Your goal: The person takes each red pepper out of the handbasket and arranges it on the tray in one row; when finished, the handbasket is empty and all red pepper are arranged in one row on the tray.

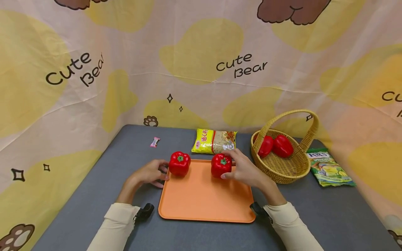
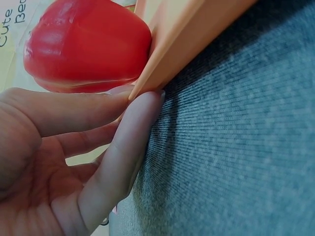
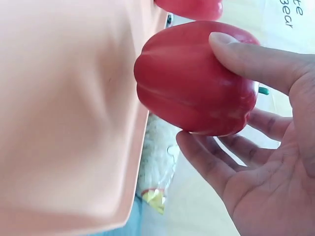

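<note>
Landmark: the orange tray (image 1: pixel 205 198), lying on the grey table (image 1: pixel 204 235).

Right hand (image 1: pixel 244 170): grasping the held pepper (image 1: pixel 217 167), a red bell pepper with a green stem. The thumb bears on one side and the fingers on the opposite side. The held pepper is at the right part of the tray's rear edge, stem up; contact between its base and the tray cannot be confirmed.

Left hand (image 1: pixel 153 173): pinching the tray's rim between thumb and finger, at the rear of the left side. The second pepper (image 1: pixel 179 166), also red with a green stem, sits upright at the tray's rear left corner, just beside this hand and not gripped by it.

Wicker basket (image 1: pixel 284 177): to the right of the tray's rear right corner, handle upright. It contains at least two red peppers (image 1: pixel 283 146), lying side by side.

Yellow bag (image 1: pixel 205 140): just behind the tray's rear edge. Green packet (image 1: pixel 329 170): well to the tray's right, beyond the basket. Pink sweet (image 1: pixel 155 142): behind and left of the tray, apart from it.
</note>
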`<state>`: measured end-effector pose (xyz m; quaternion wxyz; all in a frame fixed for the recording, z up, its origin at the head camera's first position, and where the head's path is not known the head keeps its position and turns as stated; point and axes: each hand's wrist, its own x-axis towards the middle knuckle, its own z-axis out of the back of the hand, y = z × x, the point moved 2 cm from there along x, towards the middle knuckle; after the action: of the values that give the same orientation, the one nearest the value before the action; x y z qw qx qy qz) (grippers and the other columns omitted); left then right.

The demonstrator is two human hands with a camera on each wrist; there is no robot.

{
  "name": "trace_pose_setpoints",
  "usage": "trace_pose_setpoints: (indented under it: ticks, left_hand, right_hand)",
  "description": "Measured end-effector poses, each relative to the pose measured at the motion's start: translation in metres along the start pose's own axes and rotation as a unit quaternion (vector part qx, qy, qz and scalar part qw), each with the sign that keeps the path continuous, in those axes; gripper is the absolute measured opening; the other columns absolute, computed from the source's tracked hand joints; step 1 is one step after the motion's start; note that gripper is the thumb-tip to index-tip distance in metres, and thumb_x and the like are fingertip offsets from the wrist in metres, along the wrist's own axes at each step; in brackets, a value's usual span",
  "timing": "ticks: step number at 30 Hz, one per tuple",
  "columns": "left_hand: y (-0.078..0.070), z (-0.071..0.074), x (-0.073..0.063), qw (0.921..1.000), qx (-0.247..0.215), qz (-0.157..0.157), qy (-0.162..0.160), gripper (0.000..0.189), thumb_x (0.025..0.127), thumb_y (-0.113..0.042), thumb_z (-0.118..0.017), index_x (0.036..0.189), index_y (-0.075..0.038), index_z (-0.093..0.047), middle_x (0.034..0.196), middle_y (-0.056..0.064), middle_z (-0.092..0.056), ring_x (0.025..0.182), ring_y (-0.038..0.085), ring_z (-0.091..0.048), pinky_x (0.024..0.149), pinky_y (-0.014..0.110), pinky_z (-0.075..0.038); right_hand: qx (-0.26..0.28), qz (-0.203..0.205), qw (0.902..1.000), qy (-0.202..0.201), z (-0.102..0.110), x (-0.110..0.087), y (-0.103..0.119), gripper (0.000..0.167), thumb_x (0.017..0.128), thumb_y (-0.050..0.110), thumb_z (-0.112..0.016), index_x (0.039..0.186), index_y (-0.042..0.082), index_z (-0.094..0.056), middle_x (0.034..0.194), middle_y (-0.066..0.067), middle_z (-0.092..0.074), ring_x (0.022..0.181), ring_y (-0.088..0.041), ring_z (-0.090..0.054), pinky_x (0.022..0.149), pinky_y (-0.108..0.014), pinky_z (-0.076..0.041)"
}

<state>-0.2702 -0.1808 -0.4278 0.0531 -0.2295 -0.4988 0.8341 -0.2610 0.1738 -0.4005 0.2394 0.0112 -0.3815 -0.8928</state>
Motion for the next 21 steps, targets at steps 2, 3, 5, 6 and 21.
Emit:
trace_pose_setpoints:
  ticks: [2, 3, 5, 6, 21]
  left_hand:
    - [-0.001, 0.0, 0.0, 1.0, -0.003, 0.001, -0.001, 0.062, 0.092, 0.006, -0.069, 0.149, 0.013, -0.045, 0.116, 0.022, -0.06, 0.085, 0.022, -0.07, 0.07, 0.041, -0.068]
    - [-0.001, 0.001, 0.0, 1.0, -0.005, 0.002, -0.001, 0.062, 0.092, 0.006, -0.069, 0.149, 0.013, -0.045, 0.116, 0.022, -0.06, 0.085, 0.022, -0.07, 0.07, 0.041, -0.068]
    - [0.0, 0.0, 0.0, 1.0, -0.002, -0.001, 0.001, 0.062, 0.092, 0.005, -0.069, 0.149, 0.013, -0.045, 0.117, 0.023, -0.06, 0.086, 0.022, -0.07, 0.071, 0.041, -0.068]
    - [0.0, 0.0, 0.0, 1.0, -0.001, -0.001, 0.002, 0.062, 0.092, 0.005, -0.069, 0.149, 0.013, -0.045, 0.117, 0.023, -0.06, 0.086, 0.022, -0.07, 0.071, 0.041, -0.068]
    - [0.001, 0.0, 0.001, 1.0, 0.001, 0.0, 0.003, 0.062, 0.092, 0.004, -0.071, 0.148, 0.012, -0.045, 0.117, 0.022, -0.06, 0.085, 0.022, -0.07, 0.071, 0.042, -0.068]
  right_hand:
    - [-0.008, 0.001, 1.0, 0.002, -0.003, 0.003, 0.003, 0.078, 0.078, 0.014, -0.093, 0.146, 0.004, -0.056, 0.133, -0.015, -0.058, 0.119, -0.033, -0.06, 0.101, -0.055, -0.057]
    - [-0.01, 0.0, 0.9999, 0.005, -0.005, 0.005, 0.004, 0.078, 0.078, 0.013, -0.092, 0.146, 0.004, -0.056, 0.133, -0.015, -0.058, 0.119, -0.032, -0.06, 0.101, -0.055, -0.057]
    - [-0.016, -0.003, 0.9998, 0.01, -0.009, 0.008, 0.007, 0.078, 0.079, 0.014, -0.092, 0.147, 0.004, -0.055, 0.134, -0.015, -0.058, 0.12, -0.032, -0.059, 0.102, -0.055, -0.057]
    - [-0.017, -0.007, 0.9997, 0.013, -0.011, 0.01, 0.008, 0.078, 0.08, 0.015, -0.092, 0.148, 0.004, -0.054, 0.136, -0.014, -0.058, 0.122, -0.032, -0.058, 0.103, -0.054, -0.056]
    - [-0.026, -0.009, 0.9994, 0.02, -0.034, 0.028, 0.023, 0.08, 0.083, 0.018, -0.092, 0.151, 0.005, -0.052, 0.149, -0.015, -0.054, 0.136, -0.037, -0.051, 0.113, -0.06, -0.05]
